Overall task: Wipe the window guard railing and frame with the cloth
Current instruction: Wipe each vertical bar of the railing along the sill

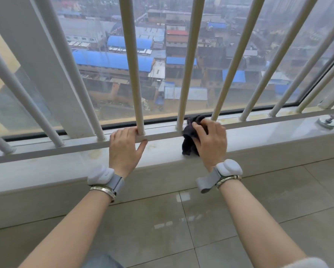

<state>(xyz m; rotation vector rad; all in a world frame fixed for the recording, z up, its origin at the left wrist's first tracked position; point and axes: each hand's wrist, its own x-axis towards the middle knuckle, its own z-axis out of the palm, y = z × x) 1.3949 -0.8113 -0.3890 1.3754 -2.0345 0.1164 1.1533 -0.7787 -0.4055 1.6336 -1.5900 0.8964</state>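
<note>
Dark cloth (190, 137), bunched in the right hand (210, 141), presses on the bottom rail (162, 135) of the white window guard railing (132, 64) between two bars, its fingers curled round it. The left hand (124, 149) grips that rail beside a bar. Loosely bunched, the cloth's hanging tail may miss the bar bases, and the yellow stains on the sill (96, 153) could smear.

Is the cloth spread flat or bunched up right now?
Bunched. The dark cloth is crumpled under the right hand on the bottom rail, with folds hanging down.
</note>
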